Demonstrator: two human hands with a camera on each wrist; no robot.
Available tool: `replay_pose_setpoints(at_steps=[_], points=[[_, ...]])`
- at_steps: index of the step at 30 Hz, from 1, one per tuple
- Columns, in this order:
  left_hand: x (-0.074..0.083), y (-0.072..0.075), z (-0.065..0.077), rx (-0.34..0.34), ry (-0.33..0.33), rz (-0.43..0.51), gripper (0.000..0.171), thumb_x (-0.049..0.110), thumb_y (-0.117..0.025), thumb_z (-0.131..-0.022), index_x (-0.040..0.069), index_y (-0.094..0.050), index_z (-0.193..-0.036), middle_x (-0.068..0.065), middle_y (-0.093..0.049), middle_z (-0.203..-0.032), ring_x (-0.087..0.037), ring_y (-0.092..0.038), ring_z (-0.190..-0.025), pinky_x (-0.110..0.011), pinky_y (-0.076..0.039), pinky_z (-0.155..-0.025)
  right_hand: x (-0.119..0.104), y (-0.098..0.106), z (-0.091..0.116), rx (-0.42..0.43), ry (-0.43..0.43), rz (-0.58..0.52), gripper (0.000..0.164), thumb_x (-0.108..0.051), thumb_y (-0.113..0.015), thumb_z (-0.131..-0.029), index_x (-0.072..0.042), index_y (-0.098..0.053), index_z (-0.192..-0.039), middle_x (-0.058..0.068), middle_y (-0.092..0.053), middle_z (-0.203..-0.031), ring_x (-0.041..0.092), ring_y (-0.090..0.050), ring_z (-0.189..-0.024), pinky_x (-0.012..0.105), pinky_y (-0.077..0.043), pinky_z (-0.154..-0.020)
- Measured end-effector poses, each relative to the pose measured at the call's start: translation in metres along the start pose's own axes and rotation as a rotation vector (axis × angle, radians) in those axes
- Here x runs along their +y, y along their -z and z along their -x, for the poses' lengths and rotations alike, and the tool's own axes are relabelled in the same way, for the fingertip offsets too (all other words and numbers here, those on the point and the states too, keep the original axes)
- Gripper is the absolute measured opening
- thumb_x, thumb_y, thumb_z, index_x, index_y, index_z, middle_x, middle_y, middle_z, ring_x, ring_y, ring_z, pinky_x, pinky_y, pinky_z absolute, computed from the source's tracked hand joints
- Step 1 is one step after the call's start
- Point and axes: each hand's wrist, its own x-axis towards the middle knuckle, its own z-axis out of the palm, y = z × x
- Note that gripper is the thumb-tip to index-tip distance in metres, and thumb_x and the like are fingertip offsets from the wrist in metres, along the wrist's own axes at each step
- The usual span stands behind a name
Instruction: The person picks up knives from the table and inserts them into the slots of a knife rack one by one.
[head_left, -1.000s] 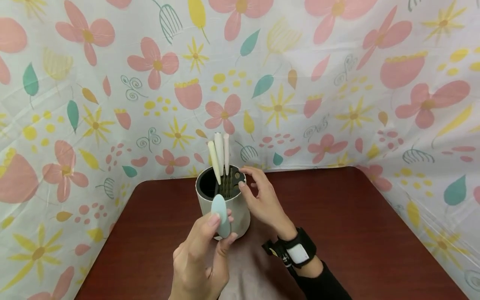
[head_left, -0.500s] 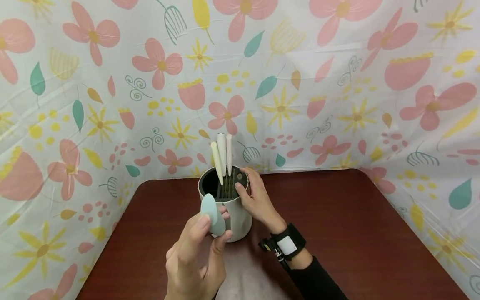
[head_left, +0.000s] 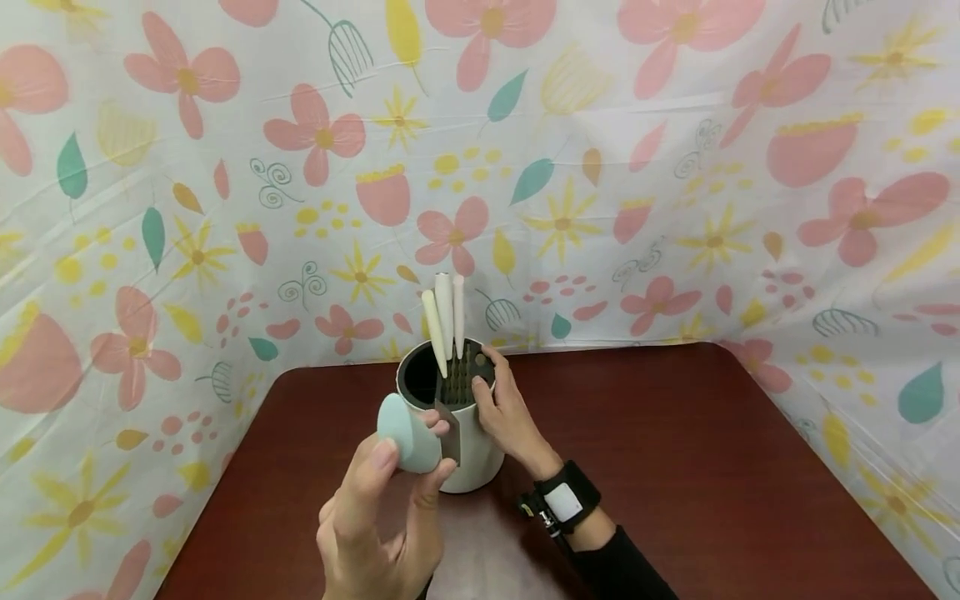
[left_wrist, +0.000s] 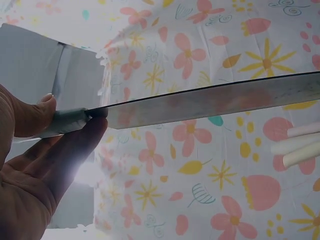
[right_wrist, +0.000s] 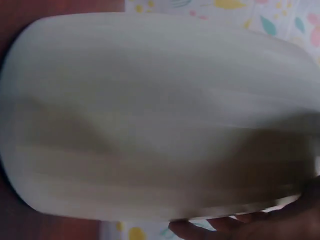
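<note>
In the head view my left hand [head_left: 378,517] pinches the pale blue handle [head_left: 411,435] of a kitchen knife between thumb and fingers. The left wrist view shows its long, wide blade [left_wrist: 210,102] pointing away from the hand. A white round knife holder [head_left: 482,454] with a dark slotted inside stands just beyond. My right hand [head_left: 517,421] grips the right side of its rim, thumb in front and fingers behind. Three pale handles, one of them a cream handle [head_left: 432,325], rise from the holder. Its smooth wall [right_wrist: 150,110] fills most of the right wrist view.
The holder stands on a dark red-brown table [head_left: 675,467] with rounded far corners. A flower-printed cloth [head_left: 600,242] hangs close behind the table and along both sides. A black band with a small camera [head_left: 562,500] sits on the right wrist.
My left hand has moved a little left and turned the knife, so the handle tilts and the blade shows. My right hand has settled closer around the holder's rim.
</note>
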Motion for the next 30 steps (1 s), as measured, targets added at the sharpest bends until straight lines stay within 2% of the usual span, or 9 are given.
replay_pose_setpoints(at_steps=[3,6,9,12,14,18,21,25,30], points=[[-0.001,-0.001,0.0,-0.006,0.005,0.004,0.038,0.003,-0.068,-0.095,-0.01,-0.047,-0.123,-0.032,-0.064,-0.087,-0.029,-0.071,-0.092,-0.025,-0.06,-0.083,0.005,-0.005,0.0,0.034,-0.02,-0.002,0.049,-0.032,-0.033,-0.111,-0.023,-0.022,-0.159,0.015,-0.042,-0.152,0.031,-0.053,-0.121,0.051,-0.041,-0.104],[-0.004,-0.003,-0.002,-0.011,-0.017,0.001,0.038,0.002,-0.068,-0.095,-0.01,-0.047,-0.124,-0.032,-0.063,-0.087,-0.031,-0.071,-0.089,-0.027,-0.061,-0.082,0.006,-0.008,-0.002,0.076,-0.046,0.004,0.045,-0.032,-0.032,-0.111,-0.029,-0.027,-0.155,0.011,-0.048,-0.146,0.027,-0.054,-0.117,0.047,-0.042,-0.102],[-0.007,-0.005,-0.003,-0.004,-0.048,-0.019,0.037,0.002,-0.067,-0.095,-0.01,-0.046,-0.123,-0.033,-0.061,-0.085,-0.033,-0.071,-0.085,-0.029,-0.062,-0.08,0.006,-0.011,-0.003,0.089,-0.055,0.004,0.043,-0.032,-0.032,-0.11,-0.03,-0.028,-0.153,0.011,-0.057,-0.118,0.025,-0.056,-0.095,0.042,-0.045,-0.087],[-0.009,-0.005,-0.002,-0.008,-0.051,-0.031,0.036,0.002,-0.067,-0.095,-0.01,-0.046,-0.121,-0.035,-0.061,-0.085,-0.034,-0.071,-0.084,-0.029,-0.062,-0.079,0.006,-0.013,-0.003,0.094,-0.072,0.001,0.043,-0.033,-0.03,-0.11,-0.031,-0.028,-0.153,0.006,-0.047,-0.087,0.02,-0.043,-0.07,0.036,-0.04,-0.071],[-0.011,-0.005,0.002,-0.012,-0.041,-0.031,0.037,0.001,-0.068,-0.094,-0.011,-0.046,-0.121,-0.036,-0.062,-0.087,-0.034,-0.072,-0.086,-0.03,-0.062,-0.081,0.007,-0.013,-0.002,0.101,-0.092,-0.004,0.043,-0.033,-0.03,-0.11,-0.033,-0.029,-0.152,0.003,-0.041,-0.08,0.018,-0.037,-0.063,0.034,-0.037,-0.067],[-0.018,-0.003,0.007,-0.026,-0.009,-0.063,0.039,0.002,-0.069,-0.094,-0.01,-0.045,-0.121,-0.036,-0.065,-0.089,-0.033,-0.073,-0.088,-0.031,-0.062,-0.083,0.008,-0.013,0.0,0.108,-0.111,-0.016,0.043,-0.032,-0.03,-0.109,-0.035,-0.028,-0.152,0.003,-0.039,-0.08,0.019,-0.038,-0.066,0.035,-0.038,-0.072],[-0.022,-0.001,0.007,-0.057,0.028,-0.133,0.039,0.005,-0.068,-0.096,-0.007,-0.044,-0.124,-0.033,-0.067,-0.089,-0.032,-0.073,-0.086,-0.029,-0.062,-0.082,0.009,-0.014,0.0,0.105,-0.1,-0.022,0.044,-0.032,-0.029,-0.109,-0.034,-0.027,-0.153,0.003,-0.042,-0.088,0.021,-0.048,-0.081,0.038,-0.041,-0.083],[-0.025,-0.001,0.006,-0.113,0.077,-0.206,0.037,0.007,-0.065,-0.098,-0.007,-0.044,-0.125,-0.03,-0.069,-0.095,-0.031,-0.074,-0.085,-0.028,-0.062,-0.078,0.009,-0.014,0.001,0.098,-0.091,-0.031,0.044,-0.033,-0.028,-0.11,-0.034,-0.025,-0.154,0.004,-0.042,-0.094,0.026,-0.05,-0.099,0.042,-0.038,-0.093],[-0.031,-0.004,0.008,-0.129,0.105,-0.197,0.036,0.005,-0.064,-0.098,-0.008,-0.043,-0.124,-0.029,-0.07,-0.099,-0.032,-0.074,-0.089,-0.03,-0.063,-0.075,0.009,-0.014,0.002,0.09,-0.087,-0.038,0.045,-0.035,-0.028,-0.11,-0.032,-0.024,-0.155,0.008,-0.045,-0.098,0.027,-0.05,-0.106,0.044,-0.037,-0.095]])
